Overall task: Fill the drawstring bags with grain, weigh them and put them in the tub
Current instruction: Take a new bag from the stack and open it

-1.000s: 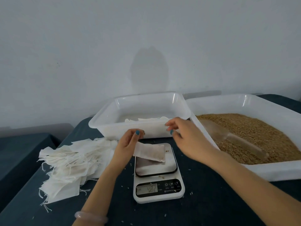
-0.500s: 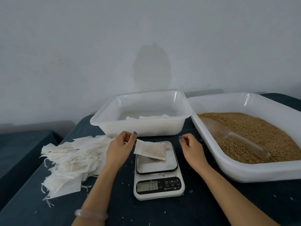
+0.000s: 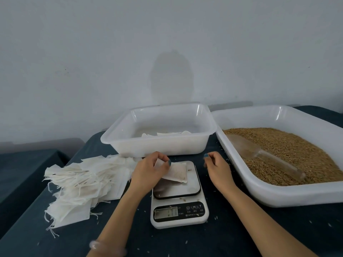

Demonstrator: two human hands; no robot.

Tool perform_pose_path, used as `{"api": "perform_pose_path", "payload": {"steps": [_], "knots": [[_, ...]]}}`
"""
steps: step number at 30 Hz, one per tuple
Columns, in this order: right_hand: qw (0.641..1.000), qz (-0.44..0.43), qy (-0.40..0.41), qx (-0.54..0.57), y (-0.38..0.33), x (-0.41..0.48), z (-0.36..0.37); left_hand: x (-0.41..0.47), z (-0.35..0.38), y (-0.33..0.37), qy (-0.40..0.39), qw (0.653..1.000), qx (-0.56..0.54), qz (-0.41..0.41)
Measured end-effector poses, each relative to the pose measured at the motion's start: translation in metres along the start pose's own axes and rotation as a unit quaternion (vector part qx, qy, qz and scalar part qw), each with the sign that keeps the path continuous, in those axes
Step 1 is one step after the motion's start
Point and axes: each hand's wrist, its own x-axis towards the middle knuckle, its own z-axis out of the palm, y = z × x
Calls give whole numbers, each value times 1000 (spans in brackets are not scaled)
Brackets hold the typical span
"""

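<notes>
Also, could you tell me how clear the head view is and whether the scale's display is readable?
Head view: soft, even light, a faint shadow on the wall; head view: small glare streaks on the tub rim; head view: the scale display is washed out, digits unreadable; head view: the right hand is slightly motion-blurred, and the wide lens bows the grain tray edge.

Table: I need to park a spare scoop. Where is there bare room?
Free: the table in front of the scale, and right of it before the grain tray. Crowded: the bag pile on the left, and between scale and tub.
</notes>
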Motion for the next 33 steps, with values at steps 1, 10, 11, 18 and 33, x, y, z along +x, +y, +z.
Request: {"api": "perform_pose_path", "payload": {"steps": [1, 10, 11, 18, 33], "knots": [[1000, 0, 0, 2, 0, 0, 0, 1, 3, 2, -3, 1000, -6, 2], [997, 20, 27, 64, -2, 5, -4, 13, 32, 39, -57, 994, -30, 86], [996, 25, 32, 79, -2, 6, -4, 14, 33, 45, -65, 993, -36, 93], [988, 61, 28, 139, -3, 7, -5, 45, -4, 80, -23, 994, -4, 103], [993, 62, 7, 99, -2, 6, -3, 146, -123, 8, 101, 989, 62, -88]]}}
